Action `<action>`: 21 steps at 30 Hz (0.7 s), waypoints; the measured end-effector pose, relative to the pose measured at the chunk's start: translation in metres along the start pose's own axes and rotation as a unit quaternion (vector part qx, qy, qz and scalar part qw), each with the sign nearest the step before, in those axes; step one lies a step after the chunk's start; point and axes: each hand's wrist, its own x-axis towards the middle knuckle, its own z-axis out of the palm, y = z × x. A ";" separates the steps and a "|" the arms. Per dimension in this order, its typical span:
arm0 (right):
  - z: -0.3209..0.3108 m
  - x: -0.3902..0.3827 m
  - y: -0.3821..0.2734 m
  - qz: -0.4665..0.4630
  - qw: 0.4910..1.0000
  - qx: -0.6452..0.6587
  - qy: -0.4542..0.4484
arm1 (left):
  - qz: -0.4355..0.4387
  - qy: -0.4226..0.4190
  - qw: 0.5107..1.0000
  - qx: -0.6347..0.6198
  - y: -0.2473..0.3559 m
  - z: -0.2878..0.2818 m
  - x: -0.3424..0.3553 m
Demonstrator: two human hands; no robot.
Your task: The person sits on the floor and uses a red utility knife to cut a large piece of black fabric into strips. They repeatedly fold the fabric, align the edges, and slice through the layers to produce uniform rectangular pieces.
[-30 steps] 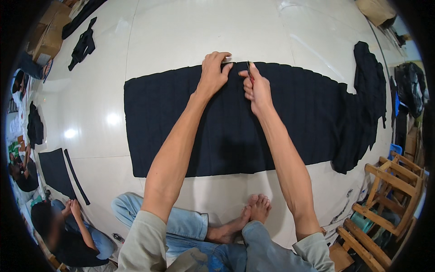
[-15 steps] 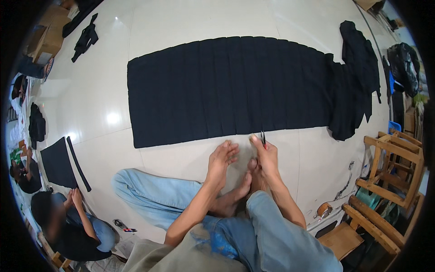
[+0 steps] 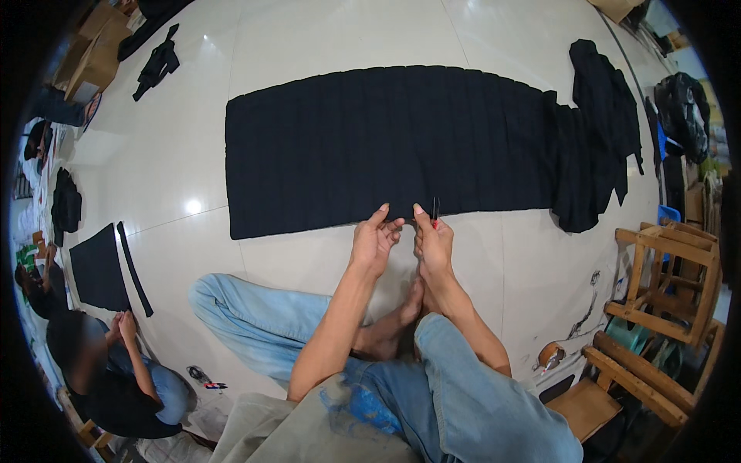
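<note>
A long, dark pleated cloth (image 3: 386, 139) lies spread over the tiled floor, its near edge in front of me. My left hand (image 3: 375, 243) is at that edge with its thumb on the cloth and its fingers curled below, pinching the border. Just to the right, my right hand (image 3: 434, 243) also has its thumb at the edge. Small thread snips (image 3: 436, 212) with a red part are tucked in the right hand, blades pointing away from me. The right hand's lower fingers are partly hidden.
Bunched black cloth (image 3: 590, 162) sits at the long cloth's right end. Wooden stools (image 3: 664, 285) stand at the right. A seated person (image 3: 116, 378) at the left handles a smaller dark cloth piece (image 3: 100, 270). Scissors (image 3: 204, 378) lie on the floor near them.
Both my hands have moved forward to the cloth's near edge, the left one closing from loosely spread fingers. The snips moved along in my right hand. The view has shifted slightly.
</note>
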 end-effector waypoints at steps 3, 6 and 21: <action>0.000 -0.003 0.000 -0.030 0.999 -0.037 -0.018 | -0.003 -0.054 0.999 -0.002 0.010 0.006 -0.009; 0.001 -0.027 -0.012 -0.081 0.997 -0.003 -0.014 | -0.015 -0.077 0.997 -0.005 0.014 0.006 -0.009; 0.013 -0.049 -0.005 0.088 0.993 -0.043 -0.066 | -0.010 -0.131 0.990 0.054 0.012 -0.001 -0.009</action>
